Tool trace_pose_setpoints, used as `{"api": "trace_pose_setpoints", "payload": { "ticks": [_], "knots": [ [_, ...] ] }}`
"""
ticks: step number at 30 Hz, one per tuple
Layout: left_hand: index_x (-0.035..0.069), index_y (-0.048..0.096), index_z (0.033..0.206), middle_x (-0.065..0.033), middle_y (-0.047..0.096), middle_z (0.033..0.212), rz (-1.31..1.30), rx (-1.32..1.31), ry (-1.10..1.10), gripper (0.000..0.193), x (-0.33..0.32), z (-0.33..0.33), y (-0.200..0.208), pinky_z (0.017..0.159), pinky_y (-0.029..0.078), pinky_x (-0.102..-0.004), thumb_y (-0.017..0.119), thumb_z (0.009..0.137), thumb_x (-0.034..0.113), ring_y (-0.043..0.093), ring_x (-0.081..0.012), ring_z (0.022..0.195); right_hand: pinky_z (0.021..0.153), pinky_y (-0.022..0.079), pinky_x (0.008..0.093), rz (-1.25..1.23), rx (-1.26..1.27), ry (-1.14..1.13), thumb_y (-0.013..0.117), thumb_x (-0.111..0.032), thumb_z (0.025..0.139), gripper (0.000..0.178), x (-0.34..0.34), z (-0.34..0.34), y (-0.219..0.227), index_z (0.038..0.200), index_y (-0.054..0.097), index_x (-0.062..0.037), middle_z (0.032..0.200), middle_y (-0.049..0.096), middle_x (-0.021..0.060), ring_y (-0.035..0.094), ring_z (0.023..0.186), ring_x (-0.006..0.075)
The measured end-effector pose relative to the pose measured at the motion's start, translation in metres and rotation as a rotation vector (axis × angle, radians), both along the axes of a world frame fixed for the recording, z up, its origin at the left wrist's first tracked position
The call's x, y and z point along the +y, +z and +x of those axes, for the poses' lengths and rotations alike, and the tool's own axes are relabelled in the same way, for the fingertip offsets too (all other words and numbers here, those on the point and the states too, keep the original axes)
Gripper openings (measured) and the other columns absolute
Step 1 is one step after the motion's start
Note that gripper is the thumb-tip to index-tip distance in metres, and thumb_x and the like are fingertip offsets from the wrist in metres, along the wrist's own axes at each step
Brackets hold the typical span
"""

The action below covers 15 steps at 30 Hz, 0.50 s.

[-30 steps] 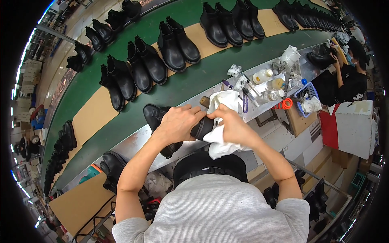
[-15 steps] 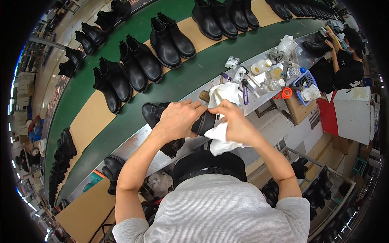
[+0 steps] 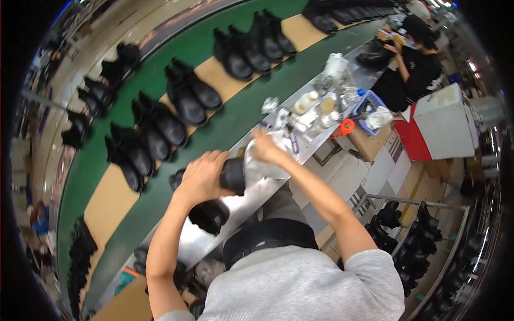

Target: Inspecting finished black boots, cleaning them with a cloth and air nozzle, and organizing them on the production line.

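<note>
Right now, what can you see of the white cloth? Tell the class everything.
The cloth is white, soft-looking and creased, loosely spread, its edges blurred. It shows over the metal bench, just right of the black boot; whether they touch is unclear. The right hand is at its upper part; blur hides any grip.

The left grip [image 3: 201, 175] clasps a black boot [image 3: 233, 175]; right of that boot are the right grip [image 3: 266, 146] and a white cloth [image 3: 262, 168].

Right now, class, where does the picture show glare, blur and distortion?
Head view: bright glare on the metal bench; same head view: the right hand and paired black boots look soft, perhaps motion-blurred; head view's rim: the green table's far edge curves, corners black.
</note>
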State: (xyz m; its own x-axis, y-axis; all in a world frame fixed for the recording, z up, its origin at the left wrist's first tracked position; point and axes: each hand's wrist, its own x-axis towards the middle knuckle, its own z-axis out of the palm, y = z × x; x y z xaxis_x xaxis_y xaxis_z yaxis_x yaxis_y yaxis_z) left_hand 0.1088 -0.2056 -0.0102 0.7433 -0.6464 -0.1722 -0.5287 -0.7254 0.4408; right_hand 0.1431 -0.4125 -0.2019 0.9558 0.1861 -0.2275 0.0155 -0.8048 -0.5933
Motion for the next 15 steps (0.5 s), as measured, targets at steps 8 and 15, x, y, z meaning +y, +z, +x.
{"api": "trace_pose_setpoints", "payload": {
  "ticks": [8, 15],
  "knots": [
    [0.003, 0.059, 0.109, -0.0233, 0.052, 0.120, -0.011, 0.212, 0.033, 0.073, 0.027, 0.013, -0.004, 0.095, 0.040, -0.0398, 0.082, 0.042, 0.019, 0.050, -0.0368, 0.111, 0.074, 0.048, 0.0362, 0.357, -0.534, -0.773, 0.065, -0.019, 0.074, 0.032, -0.196, 0.013, 0.086, 0.098, 0.059, 0.0017, 0.088, 0.063, 0.0166, 0.061, 0.083, 0.0268],
    [0.007, 0.060, 0.105, -0.0145, 0.064, 0.090, 0.307, 0.378, 0.300, 0.065, -0.017, 0.015, 0.003, 0.084, 0.044, -0.0401, 0.081, 0.044, 0.019, 0.058, -0.0344, 0.094, 0.074, 0.046, 0.0263, 0.236, -0.048, -0.591, 0.073, -0.030, 0.071, 0.047, -0.322, 0.079, -0.029, 0.098, 0.060, 0.0063, 0.085, 0.065, 0.0123, 0.059, 0.080, 0.0149]
  ]
}}
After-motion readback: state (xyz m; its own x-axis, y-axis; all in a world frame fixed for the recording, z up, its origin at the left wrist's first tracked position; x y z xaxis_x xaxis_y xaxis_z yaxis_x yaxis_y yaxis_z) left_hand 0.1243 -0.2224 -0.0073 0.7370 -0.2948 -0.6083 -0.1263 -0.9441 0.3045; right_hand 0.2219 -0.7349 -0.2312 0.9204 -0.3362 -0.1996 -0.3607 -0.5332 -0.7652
